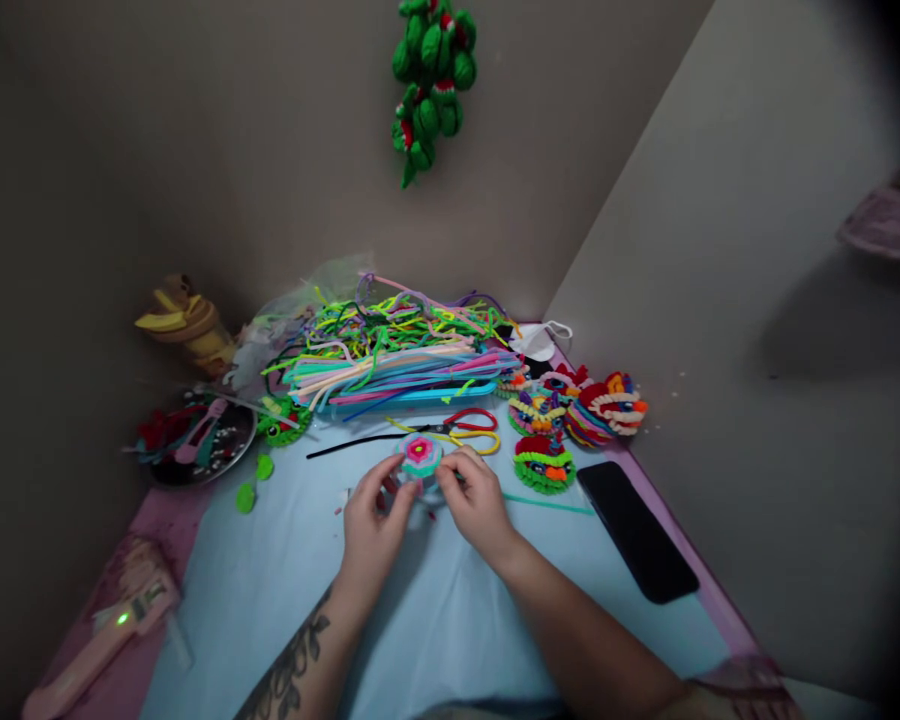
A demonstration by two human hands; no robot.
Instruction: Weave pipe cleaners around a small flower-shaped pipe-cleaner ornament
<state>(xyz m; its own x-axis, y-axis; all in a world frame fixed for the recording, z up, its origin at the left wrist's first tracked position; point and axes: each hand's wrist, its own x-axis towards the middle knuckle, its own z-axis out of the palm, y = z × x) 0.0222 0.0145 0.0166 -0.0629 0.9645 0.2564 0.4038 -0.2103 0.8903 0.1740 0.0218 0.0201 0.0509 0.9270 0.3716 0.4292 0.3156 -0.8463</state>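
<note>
Between my two hands is a small round pipe-cleaner piece (421,452), ringed in light teal around a pink flower-like middle with a yellow dot. My left hand (375,515) grips its left side, thumb below and fingers around the edge. At its right edge, my right hand (478,505) is closed in a pinch; what exactly sits between those fingertips is hidden. A teal pipe cleaner (551,503) stretches out to the right from behind my right hand. Just beyond the round piece lie scissors (474,436) with one red and one yellow handle.
Piled pipe cleaners (390,365) fill a tray at the back. Several colourful pipe-cleaner animal heads (544,465) and a black phone (637,530) lie right. Left are a metal bowl (247,440), green pieces (246,497) and a pink glue gun (112,630) with a green light.
</note>
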